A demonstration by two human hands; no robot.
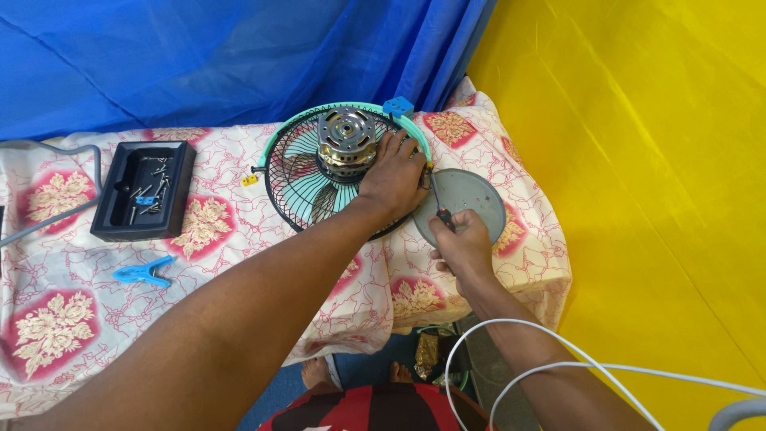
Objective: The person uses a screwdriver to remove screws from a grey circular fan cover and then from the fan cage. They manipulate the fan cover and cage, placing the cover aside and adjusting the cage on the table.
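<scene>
A small fan lies on the table with its black wire grille [291, 172], teal rim and a bare metal motor [345, 141] on top. My left hand [393, 177] presses down on the right side of the grille beside the motor. My right hand [460, 241] grips a screwdriver [440, 206] with a red and black handle. Its tip points up at the fan's rim near my left fingers. Under my right hand lies a round grey disc [479, 199].
A black tray [112, 199] holding several screws sits at the left. A blue clip [145, 273] lies on the floral cloth [64, 303]. Another blue clip [398, 105] is on the fan's rim. A white cable [558, 343] loops at lower right. Yellow fabric hangs to the right.
</scene>
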